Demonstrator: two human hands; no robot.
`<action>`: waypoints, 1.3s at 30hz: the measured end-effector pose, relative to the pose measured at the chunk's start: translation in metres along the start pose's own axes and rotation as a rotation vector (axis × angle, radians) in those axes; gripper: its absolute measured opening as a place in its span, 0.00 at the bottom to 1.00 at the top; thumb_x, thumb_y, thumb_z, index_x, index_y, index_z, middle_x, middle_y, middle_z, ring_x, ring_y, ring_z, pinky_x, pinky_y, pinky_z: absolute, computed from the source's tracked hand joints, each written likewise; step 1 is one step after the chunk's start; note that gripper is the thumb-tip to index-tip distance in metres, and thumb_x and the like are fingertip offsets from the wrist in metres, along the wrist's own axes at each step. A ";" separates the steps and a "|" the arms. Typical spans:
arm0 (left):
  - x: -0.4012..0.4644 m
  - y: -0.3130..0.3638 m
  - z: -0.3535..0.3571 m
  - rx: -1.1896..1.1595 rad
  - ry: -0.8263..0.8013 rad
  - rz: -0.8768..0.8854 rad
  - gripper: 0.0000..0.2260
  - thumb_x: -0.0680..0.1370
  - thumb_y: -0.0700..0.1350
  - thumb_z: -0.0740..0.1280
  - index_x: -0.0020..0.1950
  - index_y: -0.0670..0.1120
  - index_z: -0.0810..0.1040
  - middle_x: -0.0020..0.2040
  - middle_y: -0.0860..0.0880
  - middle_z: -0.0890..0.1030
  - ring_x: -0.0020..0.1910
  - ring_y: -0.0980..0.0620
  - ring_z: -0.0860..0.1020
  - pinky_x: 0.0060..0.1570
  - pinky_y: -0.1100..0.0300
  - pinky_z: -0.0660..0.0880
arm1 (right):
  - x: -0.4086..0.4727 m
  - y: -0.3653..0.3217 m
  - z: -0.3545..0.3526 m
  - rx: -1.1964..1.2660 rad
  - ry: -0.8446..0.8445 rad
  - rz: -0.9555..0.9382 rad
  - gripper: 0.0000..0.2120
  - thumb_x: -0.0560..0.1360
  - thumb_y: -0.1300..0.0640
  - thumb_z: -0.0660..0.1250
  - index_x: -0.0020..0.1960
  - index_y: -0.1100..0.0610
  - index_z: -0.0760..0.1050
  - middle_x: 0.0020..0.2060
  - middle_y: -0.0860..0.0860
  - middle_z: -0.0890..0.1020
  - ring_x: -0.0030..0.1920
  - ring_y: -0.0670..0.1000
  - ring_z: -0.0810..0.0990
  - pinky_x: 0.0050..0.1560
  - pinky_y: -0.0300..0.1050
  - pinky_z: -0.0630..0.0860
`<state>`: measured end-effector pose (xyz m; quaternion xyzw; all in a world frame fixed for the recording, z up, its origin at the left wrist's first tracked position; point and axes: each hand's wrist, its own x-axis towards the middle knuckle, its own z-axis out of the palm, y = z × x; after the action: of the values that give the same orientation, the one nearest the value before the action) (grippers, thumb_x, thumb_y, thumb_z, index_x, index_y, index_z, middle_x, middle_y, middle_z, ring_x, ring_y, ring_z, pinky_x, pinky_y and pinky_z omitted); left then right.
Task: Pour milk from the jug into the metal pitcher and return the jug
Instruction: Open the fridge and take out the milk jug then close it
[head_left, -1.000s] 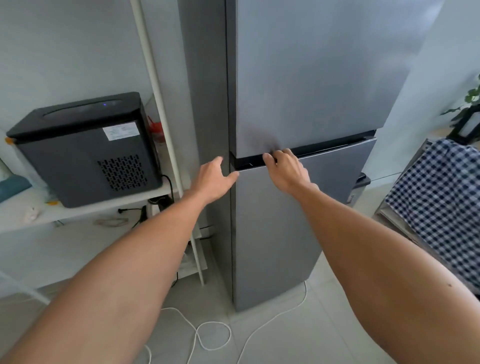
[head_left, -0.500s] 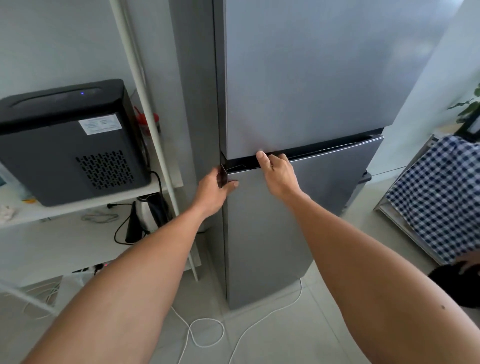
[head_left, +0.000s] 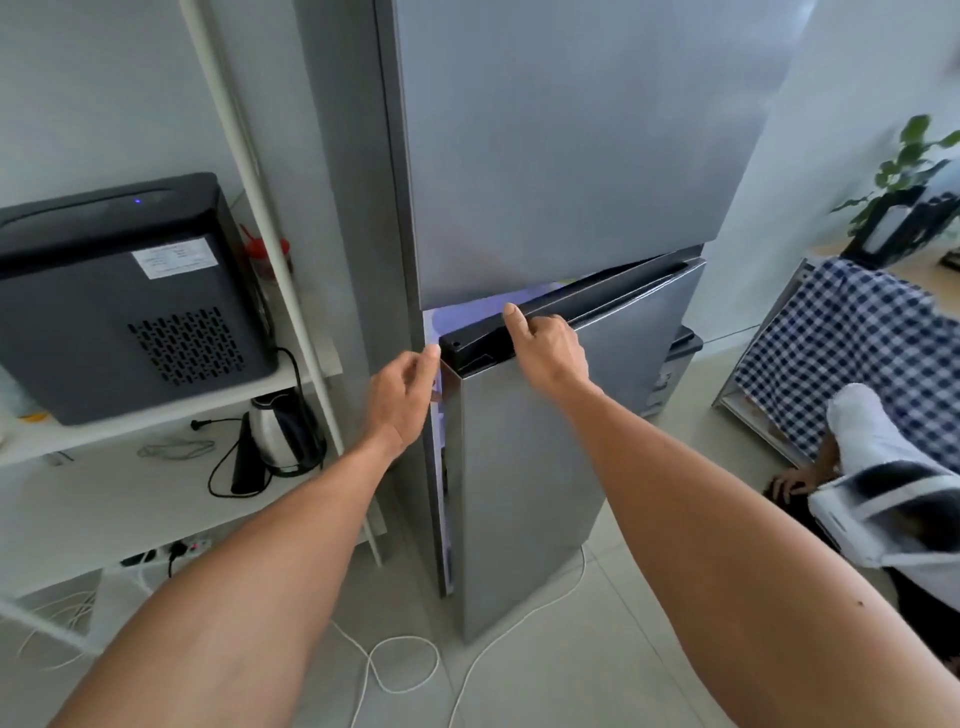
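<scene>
1. My right hand grips the black top edge of the lower fridge door, fingers curled over the handle recess.
2. My left hand sits at the door's left corner, fingers curled round its opening edge, fingertips touching the black trim.
3. The lower door stands ajar, with a bluish-lit gap showing along its top and left side. The upper door is closed.
4. I cannot see the milk jug or the metal pitcher from here; the gap shows nothing I can make out inside.
5. To my left, a white shelf carries a black appliance, with a steel kettle on the level below.
6. A white cable loops on the tiled floor in front of the fridge.
7. To my right hangs a blue checked cloth, with a green plant behind it.
</scene>
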<state>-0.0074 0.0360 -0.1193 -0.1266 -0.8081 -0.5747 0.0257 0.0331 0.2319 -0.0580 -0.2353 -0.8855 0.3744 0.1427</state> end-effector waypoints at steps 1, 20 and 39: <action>0.000 -0.001 0.002 0.021 0.001 -0.001 0.23 0.80 0.66 0.61 0.45 0.46 0.79 0.40 0.46 0.84 0.38 0.49 0.85 0.44 0.49 0.80 | -0.005 0.003 -0.004 -0.005 0.027 0.034 0.32 0.79 0.29 0.53 0.32 0.55 0.67 0.42 0.51 0.77 0.40 0.58 0.75 0.41 0.48 0.69; -0.085 0.040 0.164 0.373 -0.532 0.247 0.16 0.83 0.40 0.64 0.71 0.41 0.77 0.75 0.45 0.73 0.73 0.44 0.71 0.73 0.48 0.68 | -0.089 0.126 -0.180 -0.224 0.099 0.127 0.23 0.72 0.36 0.68 0.41 0.57 0.76 0.53 0.50 0.72 0.41 0.52 0.78 0.44 0.47 0.75; -0.151 0.145 0.340 0.705 -0.977 0.685 0.23 0.86 0.53 0.55 0.81 0.49 0.63 0.81 0.50 0.62 0.79 0.48 0.62 0.75 0.51 0.61 | -0.128 0.289 -0.340 -0.638 0.358 0.267 0.11 0.79 0.67 0.59 0.60 0.61 0.72 0.59 0.59 0.77 0.65 0.63 0.72 0.61 0.58 0.73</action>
<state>0.2075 0.3720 -0.1292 -0.6030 -0.7801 -0.1143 -0.1213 0.3767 0.5436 -0.0483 -0.4425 -0.8802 0.0486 0.1645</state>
